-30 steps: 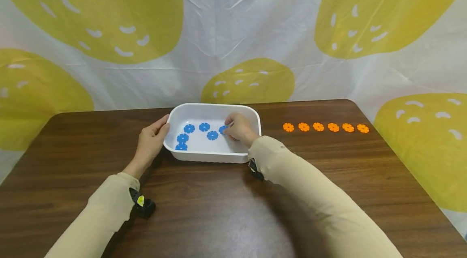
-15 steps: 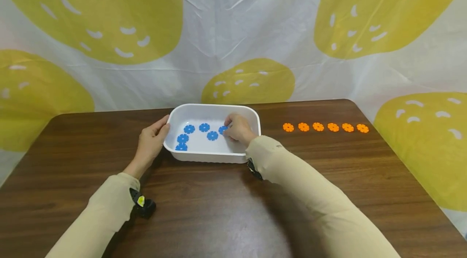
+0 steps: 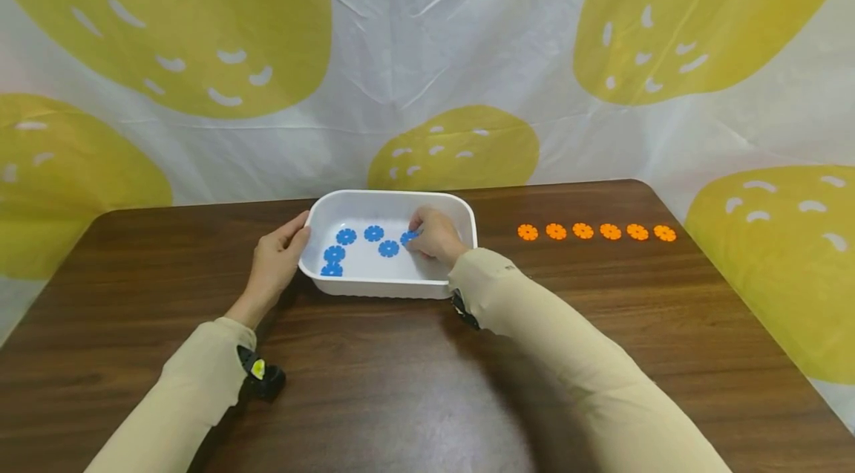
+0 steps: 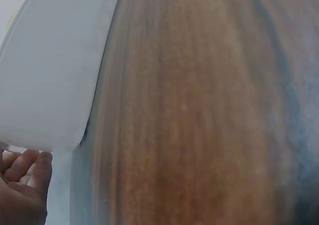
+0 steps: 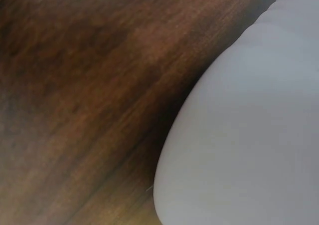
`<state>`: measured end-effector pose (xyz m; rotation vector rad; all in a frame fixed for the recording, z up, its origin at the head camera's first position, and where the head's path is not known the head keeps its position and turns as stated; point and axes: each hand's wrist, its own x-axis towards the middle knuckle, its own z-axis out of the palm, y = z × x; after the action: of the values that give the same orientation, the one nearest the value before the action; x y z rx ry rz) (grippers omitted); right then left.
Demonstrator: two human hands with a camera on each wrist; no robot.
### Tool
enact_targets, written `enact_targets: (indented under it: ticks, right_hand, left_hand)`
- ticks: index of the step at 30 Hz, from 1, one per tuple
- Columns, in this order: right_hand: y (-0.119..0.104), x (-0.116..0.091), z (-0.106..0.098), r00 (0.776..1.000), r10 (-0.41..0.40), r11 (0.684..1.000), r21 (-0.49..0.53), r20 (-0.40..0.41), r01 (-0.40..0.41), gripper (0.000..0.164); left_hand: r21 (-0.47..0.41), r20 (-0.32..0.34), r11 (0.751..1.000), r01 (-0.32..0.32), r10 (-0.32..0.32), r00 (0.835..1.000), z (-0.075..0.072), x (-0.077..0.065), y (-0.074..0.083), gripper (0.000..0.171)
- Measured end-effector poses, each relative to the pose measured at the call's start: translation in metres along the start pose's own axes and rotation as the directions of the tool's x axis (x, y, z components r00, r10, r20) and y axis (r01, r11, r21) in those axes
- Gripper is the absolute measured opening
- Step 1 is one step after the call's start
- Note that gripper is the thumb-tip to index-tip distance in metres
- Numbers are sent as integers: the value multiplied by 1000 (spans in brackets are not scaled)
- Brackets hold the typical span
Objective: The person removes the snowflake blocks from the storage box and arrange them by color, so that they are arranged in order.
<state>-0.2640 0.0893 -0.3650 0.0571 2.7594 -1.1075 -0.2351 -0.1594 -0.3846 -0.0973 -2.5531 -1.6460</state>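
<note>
A white plastic tray [image 3: 387, 289] stands at the back of the table, with several blue flower-shaped notched discs [image 3: 389, 249] lying in it. At its left end my left hand [image 3: 272, 259] grips the rim, thumb in front. The left wrist view shows curled fingers [image 4: 30, 172] by the tray wall [image 4: 52, 70]. Inside the tray, toward the right end, my right hand [image 3: 437, 235] pinches the edge of one blue disc [image 3: 407, 237], partly hidden by the fingers. From the right wrist only the tray's outer wall [image 5: 244, 135] and table show; the hand is out of that view.
Several orange notched discs [image 3: 583, 231] lie in a straight row on the brown wooden table [image 3: 374, 376], right of the tray. A white curtain [image 3: 361, 87] with yellow fruit prints hangs behind the table's back edge.
</note>
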Motion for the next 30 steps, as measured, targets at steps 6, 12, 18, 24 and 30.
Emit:
enact_targets:
  ticks: [6,12,18,24,30]
  right_hand:
    - [0,-1,0,1000,-15,998,-55,-10,14,29]
    - [1,-2,0,999,-24,998,-51,-25,22,29]
    - [1,-1,0,999,-26,999,-36,-43,24,30]
    - [3,1,1,998,-32,999,-14,-54,31,29]
    - [4,0,-1,999,-36,993,111,-28,39,21]
  left_hand:
    - [-2,2,1000,0,0,1000,0,0,-1,43]
    - [-4,-4,1000,-7,7,1000,0,0,-1,42]
    - [-2,-9,1000,-11,11,1000,0,1,-1,42]
    - [-5,-8,1000,-8,8,1000,1,1,-3,42]
    - [-13,-14,1000,-7,6,1000,2,2,-4,42]
